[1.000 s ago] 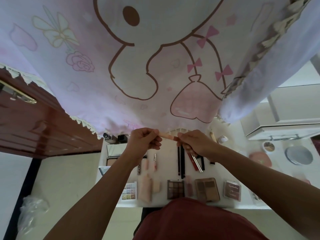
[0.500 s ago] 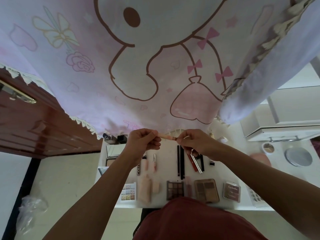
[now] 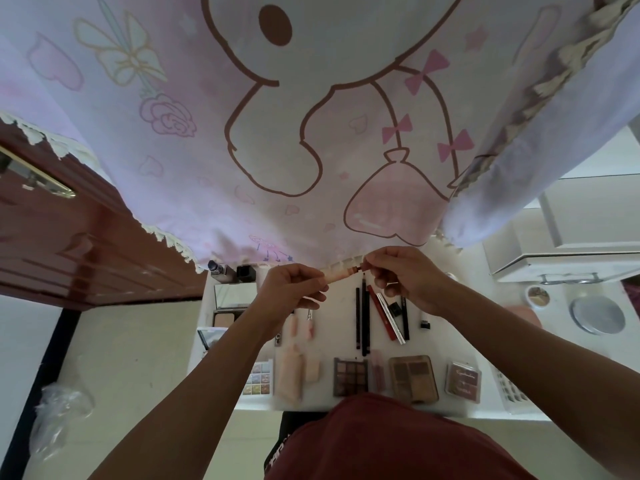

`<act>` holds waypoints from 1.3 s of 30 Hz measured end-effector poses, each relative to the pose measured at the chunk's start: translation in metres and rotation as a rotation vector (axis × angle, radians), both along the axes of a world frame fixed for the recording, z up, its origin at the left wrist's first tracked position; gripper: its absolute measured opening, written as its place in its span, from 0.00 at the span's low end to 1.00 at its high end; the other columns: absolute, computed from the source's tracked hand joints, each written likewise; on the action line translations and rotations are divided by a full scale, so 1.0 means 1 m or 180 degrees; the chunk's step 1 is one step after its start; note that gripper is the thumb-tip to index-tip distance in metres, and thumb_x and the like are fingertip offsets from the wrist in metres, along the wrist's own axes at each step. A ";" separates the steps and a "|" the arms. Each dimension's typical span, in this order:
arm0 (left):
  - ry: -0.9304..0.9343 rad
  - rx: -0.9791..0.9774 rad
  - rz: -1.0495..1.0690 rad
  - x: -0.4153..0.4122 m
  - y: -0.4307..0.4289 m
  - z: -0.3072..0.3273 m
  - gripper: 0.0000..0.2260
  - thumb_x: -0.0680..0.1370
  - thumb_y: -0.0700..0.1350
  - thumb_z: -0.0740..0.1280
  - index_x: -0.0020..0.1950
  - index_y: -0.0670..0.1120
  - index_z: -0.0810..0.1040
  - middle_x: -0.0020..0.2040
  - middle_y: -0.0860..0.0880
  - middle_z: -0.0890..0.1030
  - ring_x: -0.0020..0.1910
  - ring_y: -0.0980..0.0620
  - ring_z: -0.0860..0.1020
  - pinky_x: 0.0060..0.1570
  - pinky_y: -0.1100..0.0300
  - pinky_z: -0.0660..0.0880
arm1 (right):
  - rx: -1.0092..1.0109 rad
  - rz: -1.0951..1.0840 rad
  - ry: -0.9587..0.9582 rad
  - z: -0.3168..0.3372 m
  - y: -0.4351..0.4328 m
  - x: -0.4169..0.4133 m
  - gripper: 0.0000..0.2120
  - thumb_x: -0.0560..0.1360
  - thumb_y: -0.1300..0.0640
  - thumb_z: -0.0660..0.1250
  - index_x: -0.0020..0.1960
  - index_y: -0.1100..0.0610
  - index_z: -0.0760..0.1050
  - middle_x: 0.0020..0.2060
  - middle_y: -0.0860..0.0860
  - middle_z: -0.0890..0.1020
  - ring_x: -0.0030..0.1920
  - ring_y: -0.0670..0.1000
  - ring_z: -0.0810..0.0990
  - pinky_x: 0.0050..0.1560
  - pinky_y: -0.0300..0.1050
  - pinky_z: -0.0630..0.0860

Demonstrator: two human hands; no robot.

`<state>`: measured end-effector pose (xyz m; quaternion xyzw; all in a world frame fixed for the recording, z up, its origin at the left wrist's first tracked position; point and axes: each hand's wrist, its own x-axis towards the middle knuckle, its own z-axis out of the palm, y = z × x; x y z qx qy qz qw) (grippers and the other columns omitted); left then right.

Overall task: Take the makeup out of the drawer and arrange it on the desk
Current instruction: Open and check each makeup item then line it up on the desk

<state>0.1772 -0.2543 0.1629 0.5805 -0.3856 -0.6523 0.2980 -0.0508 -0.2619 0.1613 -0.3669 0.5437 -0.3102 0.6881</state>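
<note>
While both hands are raised just above the far edge of the white counter (image 3: 337, 320), the head view shows the left hand (image 3: 291, 289) with its fingers curled round the body of a slim peach-coloured cosmetic stick (image 3: 341, 274). The right hand (image 3: 408, 282) pinches the stick's darker tip between thumb and forefinger. Held level between the two, it is probably being capped or checked before it is laid down. Below the hands the makeup is sorted by shape, apparently so that like lies with like. The long black pencils (image 3: 363, 317) and a red pencil (image 3: 381, 313) lie side by side, pointing away from the person. The flat pieces form a near row: a dark brown eyeshadow palette (image 3: 350, 376), a tan two-pan palette (image 3: 414, 377) and a small reddish-brown compact (image 3: 463, 381). A pink cartoon-print cloth (image 3: 311, 133) hangs behind. The drawer is not in sight.
</note>
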 end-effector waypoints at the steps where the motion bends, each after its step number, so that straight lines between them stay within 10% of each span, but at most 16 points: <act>1: -0.0125 -0.0056 -0.0098 -0.001 0.001 0.000 0.04 0.74 0.34 0.71 0.48 0.38 0.80 0.39 0.42 0.83 0.36 0.48 0.81 0.35 0.60 0.78 | -0.0034 -0.0002 0.0006 0.001 -0.001 0.001 0.10 0.80 0.58 0.64 0.46 0.62 0.82 0.33 0.51 0.75 0.32 0.48 0.73 0.30 0.40 0.68; 31: -0.1256 -0.0313 -0.0595 -0.023 0.041 -0.049 0.06 0.73 0.38 0.73 0.49 0.41 0.81 0.40 0.44 0.83 0.37 0.48 0.83 0.42 0.55 0.82 | -0.0432 0.0126 0.0716 -0.017 -0.019 0.014 0.08 0.77 0.56 0.70 0.48 0.61 0.82 0.39 0.51 0.86 0.38 0.46 0.79 0.32 0.37 0.73; 39: -0.2076 -0.0099 -0.0180 -0.031 0.071 -0.092 0.09 0.71 0.43 0.75 0.49 0.43 0.82 0.38 0.51 0.81 0.37 0.56 0.77 0.35 0.73 0.67 | 0.0066 0.0248 0.0950 -0.069 -0.024 0.041 0.11 0.74 0.62 0.73 0.54 0.62 0.75 0.38 0.55 0.86 0.40 0.52 0.86 0.34 0.41 0.76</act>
